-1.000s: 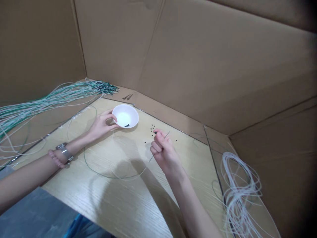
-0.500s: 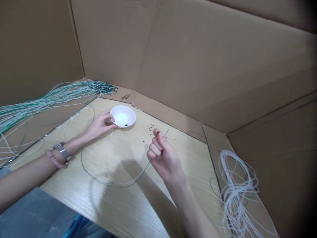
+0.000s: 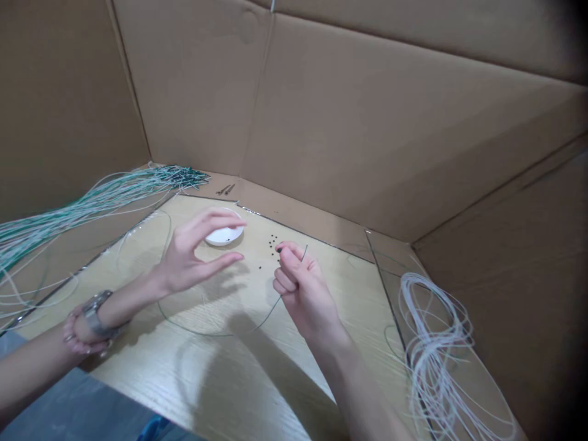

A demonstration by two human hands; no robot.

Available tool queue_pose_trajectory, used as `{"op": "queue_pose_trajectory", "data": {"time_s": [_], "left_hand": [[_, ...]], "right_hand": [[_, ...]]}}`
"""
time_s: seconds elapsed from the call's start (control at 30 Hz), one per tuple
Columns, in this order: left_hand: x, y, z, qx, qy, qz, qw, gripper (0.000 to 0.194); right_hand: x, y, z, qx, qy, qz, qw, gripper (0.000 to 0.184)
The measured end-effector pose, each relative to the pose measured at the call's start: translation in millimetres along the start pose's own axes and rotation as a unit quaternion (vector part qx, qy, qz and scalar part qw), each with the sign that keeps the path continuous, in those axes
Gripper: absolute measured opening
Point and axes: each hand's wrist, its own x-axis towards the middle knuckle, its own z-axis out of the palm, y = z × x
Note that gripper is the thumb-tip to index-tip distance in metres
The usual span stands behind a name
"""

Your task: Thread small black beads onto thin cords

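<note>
My left hand is raised over the table with thumb and fingers spread wide, holding nothing. Behind its fingers sits a white bowl, partly hidden, with a few tiny dark bits inside. My right hand is closed around a thin green wire, whose end sticks up past the knuckles. Between that thumb and index fingertip is a small black piece; its exact kind is too small to make out. Several similar black pieces lie scattered on the table just beyond the right hand.
A long bundle of green and white wires with dark ends runs along the left. White wires lie coiled at the right. Small metal pieces rest at the back by the cardboard walls around the wooden table.
My left hand has let go of the white bowl and moved nearer to my right hand, fingers apart. The right hand keeps the wire and black piece, its fingertip turned left.
</note>
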Motion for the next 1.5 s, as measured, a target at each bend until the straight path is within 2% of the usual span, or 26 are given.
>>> {"op": "queue_pose_trajectory", "data": {"time_s": [0.1, 0.17, 0.3, 0.43, 0.57, 0.7, 0.83, 0.93, 1.13, 1.23, 1.33, 1.5], "left_hand": [[30, 38, 6.9, -0.040, -0.021, 0.078, 0.996, 0.028], [42, 51, 10.9, -0.041, -0.031, 0.102, 0.993, 0.015], [52, 59, 14.2, -0.038, -0.026, 0.132, 0.990, 0.008], [59, 68, 15.5, -0.021, -0.015, 0.167, 0.986, 0.013], [69, 77, 23.7, -0.031, 0.008, 0.200, 0.979, 0.017], [72, 83, 40.2, -0.138, 0.065, 0.142, 0.978, 0.014], [67, 91, 55.0, -0.269, 0.102, 0.060, 0.956, 0.007], [62, 95, 60.9, -0.342, 0.107, 0.005, 0.934, 0.005], [57, 91, 61.7, -0.432, 0.080, -0.048, 0.897, 0.005], [58, 89, 59.4, -0.439, 0.072, -0.088, 0.891, 0.007], [57, 90, 58.2, -0.453, 0.050, -0.101, 0.884, 0.012], [57, 97, 58.0, -0.513, 0.023, -0.120, 0.850, 0.010]], "right_hand": [[-9, -9, 2, -0.025, 0.003, -0.029, 0.999, 0.020], [-15, -14, 2, -0.040, 0.007, -0.046, 0.998, 0.022], [-25, -24, 2, -0.058, 0.004, -0.070, 0.996, 0.022], [-32, -35, 0, -0.077, -0.007, -0.106, 0.991, 0.021], [-41, -49, 0, -0.142, 0.003, -0.168, 0.975, 0.019], [-52, -56, 0, -0.181, -0.014, -0.221, 0.958, 0.022], [-57, -53, -2, -0.153, -0.027, -0.246, 0.957, 0.017], [-59, -51, -1, -0.171, -0.011, -0.247, 0.954, 0.017], [-67, -54, 12, -0.201, 0.009, -0.272, 0.941, 0.015], [-70, -54, 17, -0.238, 0.028, -0.316, 0.918, 0.013], [-70, -51, 17, -0.284, 0.053, -0.360, 0.887, 0.014], [-69, -50, 15, -0.343, 0.096, -0.421, 0.835, 0.016]]}}
